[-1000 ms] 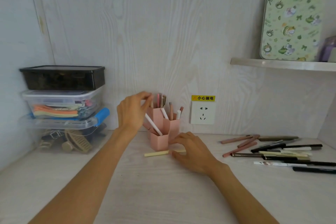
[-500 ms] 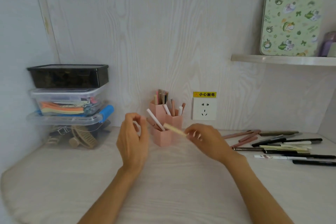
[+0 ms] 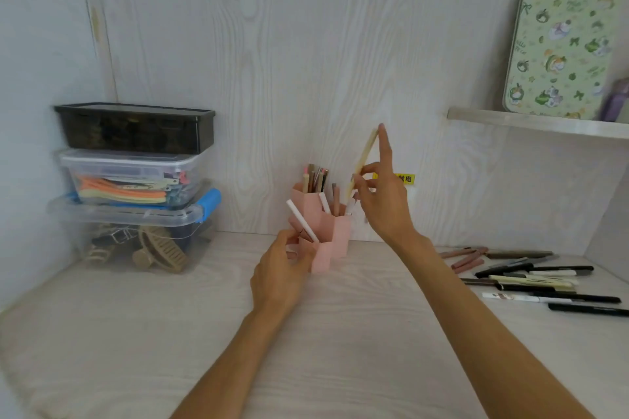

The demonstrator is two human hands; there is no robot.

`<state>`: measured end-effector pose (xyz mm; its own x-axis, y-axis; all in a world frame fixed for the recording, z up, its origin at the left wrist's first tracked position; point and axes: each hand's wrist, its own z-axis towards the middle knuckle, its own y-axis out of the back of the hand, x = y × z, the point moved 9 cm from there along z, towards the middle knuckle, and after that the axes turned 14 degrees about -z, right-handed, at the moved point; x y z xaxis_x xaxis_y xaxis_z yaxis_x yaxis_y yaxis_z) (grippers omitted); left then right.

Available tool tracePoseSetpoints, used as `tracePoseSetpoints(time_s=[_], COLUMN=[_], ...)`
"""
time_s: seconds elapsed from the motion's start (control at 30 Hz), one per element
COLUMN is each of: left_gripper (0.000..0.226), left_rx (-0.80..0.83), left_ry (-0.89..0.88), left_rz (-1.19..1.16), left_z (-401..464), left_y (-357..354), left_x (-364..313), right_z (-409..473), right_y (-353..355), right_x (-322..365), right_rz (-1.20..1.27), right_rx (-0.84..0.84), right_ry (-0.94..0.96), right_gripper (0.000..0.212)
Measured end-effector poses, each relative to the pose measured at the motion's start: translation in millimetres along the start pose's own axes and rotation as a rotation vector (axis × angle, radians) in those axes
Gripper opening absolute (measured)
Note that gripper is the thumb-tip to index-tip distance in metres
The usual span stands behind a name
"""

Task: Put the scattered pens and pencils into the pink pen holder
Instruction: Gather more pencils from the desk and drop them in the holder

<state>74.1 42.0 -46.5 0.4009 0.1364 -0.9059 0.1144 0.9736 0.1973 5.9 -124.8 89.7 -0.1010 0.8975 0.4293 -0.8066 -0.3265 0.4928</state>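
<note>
Against the back wall, the pink pen holder (image 3: 335, 235) stands on the desk (image 3: 136, 333), several pens already in its compartments. Your right hand (image 3: 383, 201) pinches a pale yellow pen (image 3: 363, 157) nearly upright just above the holder, index finger straight along it. Your left hand (image 3: 282, 270) rests curled against the holder's front-left side. To the right, well apart, lie the scattered pens (image 3: 531, 277). Stacked storage boxes (image 3: 136, 180) sit at far left.

right hand (image 3: 383, 201) pinching cream pen (image 3: 363, 160), above pink holder (image 3: 335, 231)
</note>
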Motion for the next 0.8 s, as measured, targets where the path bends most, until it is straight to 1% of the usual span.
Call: tracePoseSetpoints(time_s=[0.07,0.1,0.13,0.2,0.23,0.27,0.33,0.4,0.47,0.53,0.6,0.73,0.8], left_gripper=[0.022,0.024,0.025,0.031,0.033,0.037,0.044,0.044,0.037,0.030,0.026,0.013,0.006], left_rx=[-0.004,-0.011,-0.022,-0.059,-0.090,-0.128,-0.184,-0.203,-0.184,-0.124,-0.036,0.152,0.273], left_ry=[-0.005,-0.007,-0.012,-0.033,-0.043,-0.053,-0.092,-0.184,-0.294,-0.380,-0.421,-0.416,-0.383], left_rz=[-0.021,-0.021,-0.013,0.013,0.028,0.042,0.071,0.095,0.142,0.214,0.247,0.285,0.283], left_z=[-0.5,-0.9,-1.6,-3.1,-3.9,-4.4,-6.4,-10.6,-16.8,-23.9,-27.9,-31.2,-33.9], left_y=[0.2,0.9,1.6,4.8,7.8,12.1,18.9,22.1,19.7,10.2,-3.1,-45.4,-81.9], left_x=[-1.7,-2.6,-3.3,-6.0,-8.1,-11.7,-21.3,-34.2,-46.0,-55.1,-60.7,-72.3,-75.5], right_z=[-0.6,-1.3,-2.1,-6.0,-9.0,-11.1,-16.9,-23.3,-32.0,-42.7,-54.5,-80.0,-95.5], right_y=[-12.8,-17.2,-18.9,-13.9,-13.8,-17.3,-24.6,-19.2,-2.0,19.0,38.6,79.9,100.2], right_x=[5.1,6.4,7.5,14.4,16.4,14.2,2.3,-9.4,-24.3,-48.7,-79.7,-148.4,-185.3], right_rz=[-0.128,-0.176,-0.226,-0.397,-0.496,-0.570,-0.611,-0.556,-0.491,-0.449,-0.445,-0.607,-0.711], right_rx=[0.040,0.049,0.037,-0.073,-0.108,-0.097,0.009,0.054,0.026,0.028,0.073,0.188,0.266], right_ry=[0.039,0.045,0.055,0.134,0.180,0.209,0.214,0.209,0.178,0.096,-0.009,-0.234,-0.394], right_gripper=[0.075,0.067,0.054,0.021,0.015,0.019,0.024,0.020,0.015,0.014,0.016,0.020,0.029])
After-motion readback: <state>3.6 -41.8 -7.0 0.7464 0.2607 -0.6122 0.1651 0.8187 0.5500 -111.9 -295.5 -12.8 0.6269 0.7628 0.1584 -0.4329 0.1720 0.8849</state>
